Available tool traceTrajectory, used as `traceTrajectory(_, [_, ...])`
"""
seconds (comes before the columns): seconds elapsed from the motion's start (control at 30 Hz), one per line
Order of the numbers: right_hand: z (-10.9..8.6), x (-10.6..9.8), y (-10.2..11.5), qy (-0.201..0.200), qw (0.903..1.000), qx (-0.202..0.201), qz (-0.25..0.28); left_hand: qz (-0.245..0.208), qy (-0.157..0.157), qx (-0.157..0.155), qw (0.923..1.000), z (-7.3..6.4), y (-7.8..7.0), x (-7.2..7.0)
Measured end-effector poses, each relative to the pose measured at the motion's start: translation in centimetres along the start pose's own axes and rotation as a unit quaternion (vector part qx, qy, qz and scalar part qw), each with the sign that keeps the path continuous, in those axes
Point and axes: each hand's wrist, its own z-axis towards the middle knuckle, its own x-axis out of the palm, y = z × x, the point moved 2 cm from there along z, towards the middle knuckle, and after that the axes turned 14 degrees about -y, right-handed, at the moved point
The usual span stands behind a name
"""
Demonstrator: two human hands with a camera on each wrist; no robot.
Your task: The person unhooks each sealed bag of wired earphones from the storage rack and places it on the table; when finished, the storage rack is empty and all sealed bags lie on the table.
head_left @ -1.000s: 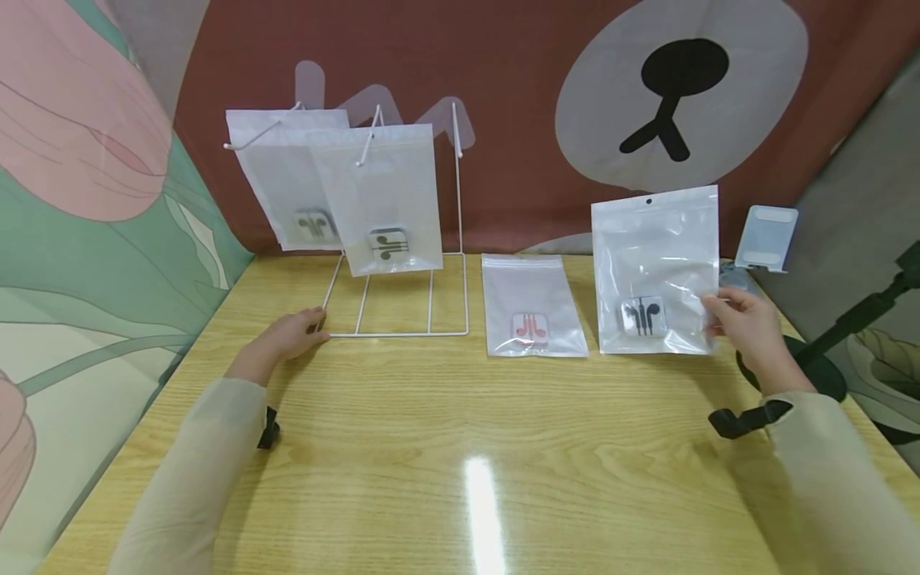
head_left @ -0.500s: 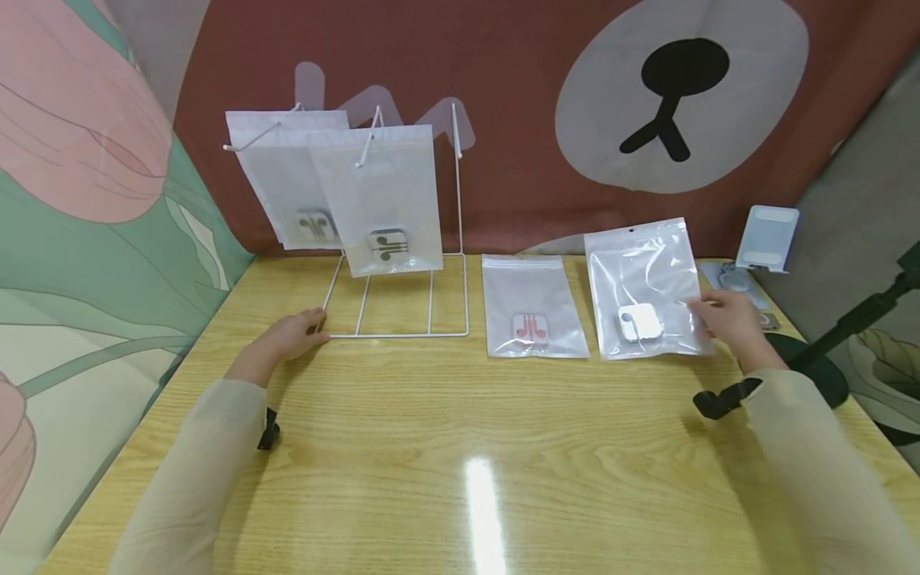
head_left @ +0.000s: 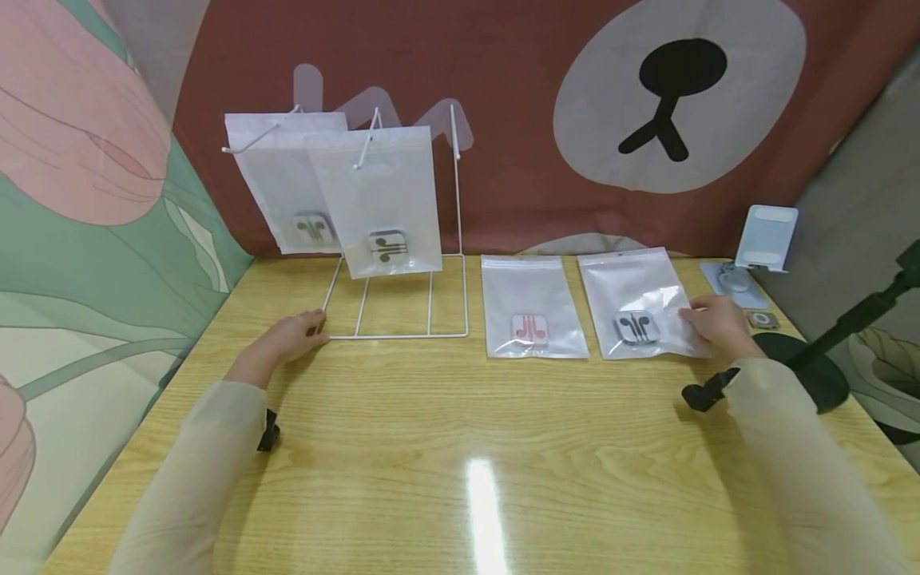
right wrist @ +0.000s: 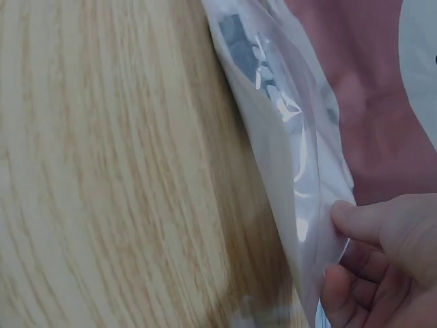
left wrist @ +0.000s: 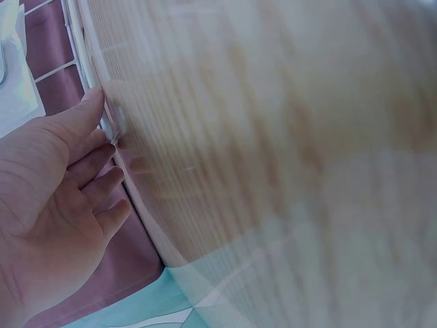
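Observation:
My left hand (head_left: 293, 335) is at the front left corner of a white wire display rack (head_left: 395, 336), its thumb and index finger pinching the corner wire (left wrist: 109, 130). Two clear zip bags hang from the rack's hooks, a front bag (head_left: 381, 184) and a rear bag (head_left: 269, 176), each with boxed earphones inside. My right hand (head_left: 721, 326) pinches the right edge of a zip bag (head_left: 625, 279) holding black earphones (head_left: 636, 327). In the right wrist view, that bag (right wrist: 300, 164) has its gripped edge raised off the wood.
Left of the held bag lies another zip bag (head_left: 528, 283) with pink earphones (head_left: 530, 328). A pale blue phone stand (head_left: 766, 237), a small grey item (head_left: 763, 320) and a black stand base (head_left: 812, 383) are at the right. A printed curtain (head_left: 517, 192) hangs behind the table.
My right hand has lowered the bag with black earphones from nearly upright to lying beside the other bag, moving slightly left. The left hand and rack stay put.

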Motion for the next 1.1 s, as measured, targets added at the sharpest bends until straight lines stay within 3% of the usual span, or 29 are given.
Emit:
traceTrajectory(0.13, [0.2, 0.1, -0.1, -0.002, 0.9997, -0.018, -0.019, 0.001, -0.001, 0.001, 1.0000, 0.0, -0.1, 0.0])
traceTrajectory(0.3, [0.4, 0.2, -0.3, 0.005, 0.9997, -0.010, -0.022, 0.002, -0.002, -0.006, 1.0000, 0.0, 0.0, 0.0])
traceTrajectory(0.8, [0.7, 0.4, -0.7, 0.024, 0.9982, 0.050, -0.024, -0.001, 0.006, -0.014, 0.9999, 0.1, 0.1, 0.0])
traceTrajectory(1.0, [1.6, 0.2, -0.9, 0.010, 0.9978, 0.064, -0.015, 0.000, 0.008, -0.019, 0.9998, 0.1, 0.0, 0.0])
traceTrajectory(1.1, [2.8, 0.5, -1.8, -0.016, 0.9993, 0.034, 0.007, 0.000, 0.006, -0.016, 0.9999, 0.0, 0.1, 0.1])
